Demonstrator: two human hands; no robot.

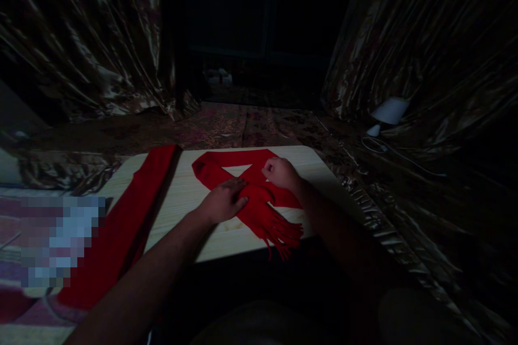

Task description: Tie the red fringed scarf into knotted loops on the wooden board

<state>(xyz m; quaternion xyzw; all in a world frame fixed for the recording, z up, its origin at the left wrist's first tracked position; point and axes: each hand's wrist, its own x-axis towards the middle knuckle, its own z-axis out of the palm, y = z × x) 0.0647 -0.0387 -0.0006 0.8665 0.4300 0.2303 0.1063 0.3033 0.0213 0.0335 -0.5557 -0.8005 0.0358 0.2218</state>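
Observation:
A red fringed scarf (pixel 214 168) lies folded into a loop on a pale wooden board (pixel 182 194), its two arms crossing near the middle and its tassels hanging over the near edge. My left hand (pixel 223 200) lies flat, palm down, on the crossing. My right hand (pixel 280 172) is closed on a fold of the same scarf just right of the crossing. A second red scarf (pixel 129 215) lies stretched out long over the board's left edge, untouched.
Shiny brown patterned curtains hang on the left and right, with a dark doorway between them. A white lamp-like object (pixel 389 111) with a cable sits on the floor at the right. Patterned carpet surrounds the board. A blurred patch lies at the left.

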